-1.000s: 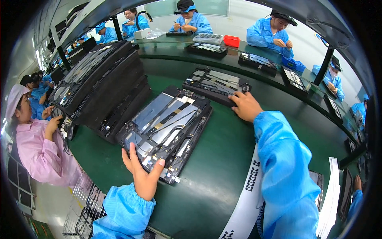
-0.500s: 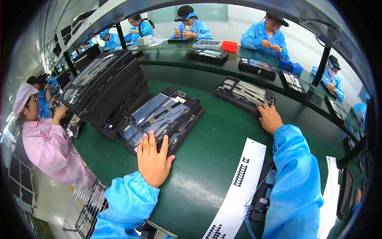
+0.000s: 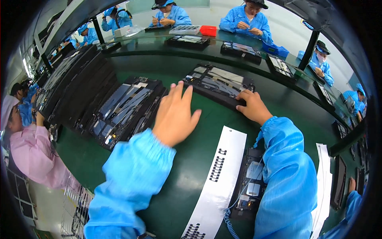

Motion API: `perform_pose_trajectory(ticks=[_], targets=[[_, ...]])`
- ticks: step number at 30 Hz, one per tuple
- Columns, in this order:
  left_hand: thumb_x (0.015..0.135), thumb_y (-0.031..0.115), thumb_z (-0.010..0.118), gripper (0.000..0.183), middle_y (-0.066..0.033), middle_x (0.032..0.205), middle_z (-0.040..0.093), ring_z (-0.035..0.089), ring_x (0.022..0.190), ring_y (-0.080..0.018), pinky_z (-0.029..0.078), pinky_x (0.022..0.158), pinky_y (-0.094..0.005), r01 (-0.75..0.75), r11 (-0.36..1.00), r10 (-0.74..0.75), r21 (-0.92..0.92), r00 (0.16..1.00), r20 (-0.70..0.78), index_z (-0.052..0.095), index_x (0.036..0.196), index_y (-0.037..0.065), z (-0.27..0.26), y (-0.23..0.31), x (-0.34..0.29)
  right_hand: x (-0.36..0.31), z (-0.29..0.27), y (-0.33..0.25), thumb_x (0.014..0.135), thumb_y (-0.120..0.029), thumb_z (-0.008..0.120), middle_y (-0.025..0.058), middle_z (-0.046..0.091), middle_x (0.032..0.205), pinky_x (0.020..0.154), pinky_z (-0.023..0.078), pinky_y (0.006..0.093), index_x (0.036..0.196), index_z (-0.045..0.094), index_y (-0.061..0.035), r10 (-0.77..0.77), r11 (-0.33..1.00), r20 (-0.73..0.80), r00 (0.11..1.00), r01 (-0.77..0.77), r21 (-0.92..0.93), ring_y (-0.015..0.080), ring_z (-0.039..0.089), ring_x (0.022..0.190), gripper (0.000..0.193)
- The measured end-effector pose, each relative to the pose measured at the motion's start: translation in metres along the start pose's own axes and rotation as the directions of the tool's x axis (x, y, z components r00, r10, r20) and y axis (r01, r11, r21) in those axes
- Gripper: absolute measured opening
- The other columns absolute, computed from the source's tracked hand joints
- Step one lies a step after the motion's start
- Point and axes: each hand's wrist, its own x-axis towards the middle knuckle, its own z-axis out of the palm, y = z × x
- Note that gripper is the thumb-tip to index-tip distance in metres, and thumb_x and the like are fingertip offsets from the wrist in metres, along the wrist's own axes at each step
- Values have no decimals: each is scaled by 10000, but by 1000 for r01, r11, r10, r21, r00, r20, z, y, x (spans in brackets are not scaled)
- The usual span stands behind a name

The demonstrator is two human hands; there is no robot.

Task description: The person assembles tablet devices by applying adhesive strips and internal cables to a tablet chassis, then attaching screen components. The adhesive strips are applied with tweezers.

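Observation:
My left hand is open, fingers stretched and slightly blurred. Its fingertips are by the near left corner of an opened tablet in a thick black tray; whether they touch it I cannot tell. At the tray's right end, my right hand grips the corner, thumb against the side and fingers over the top edge. Left of my left hand, a short pile of similar black trays has tablet innards with silver strips facing up. Beneath my right forearm lies another opened device, partly hidden by the sleeve.
A tall stack of black trays stands at the left, near a person in pink. A white printed strip and blue coiled cord lie in front. Several trays line the far bench, where people in blue sit.
My left hand has left the short pile and moved right and away toward the far tray. My right hand stays at that tray's corner. The whole view has swung to the right.

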Motion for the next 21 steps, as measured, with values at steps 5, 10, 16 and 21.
perform_pose_trajectory(ticks=[5,10,16,21], targets=[[736,363,613,642,-268,1244,391,377,1156,-388,324,945,-449,341,910,-385,-235,906,-174,419,1188,-50,106,-74,79,16,19,16,791,-343,551,221,524,1039,875,375,429,1017,576,-11,637,771,-166,753,-625,123,405,482,978,402],[704,404,637,715,-261,1171,433,421,1093,-378,319,937,-423,446,852,-437,-273,894,96,415,1183,-78,122,-83,93,28,22,-4,759,-542,490,246,454,1150,911,319,417,943,622,50,719,690,-40,694,-705,164,393,414,1059,634],[659,323,695,710,-237,1147,403,376,1094,-346,304,943,-400,287,653,-514,-701,847,-132,405,1176,-68,106,-37,91,19,14,19,717,-396,655,176,551,915,754,422,336,905,548,74,844,506,-322,429,-435,745,272,529,840,517],[675,195,707,617,-176,1141,319,349,1064,-293,292,939,-356,-14,556,-457,-831,830,-320,386,1160,-9,50,19,77,-32,-56,-8,653,-235,742,143,526,881,713,435,317,944,474,63,856,297,-208,473,-123,947,207,519,800,495]])
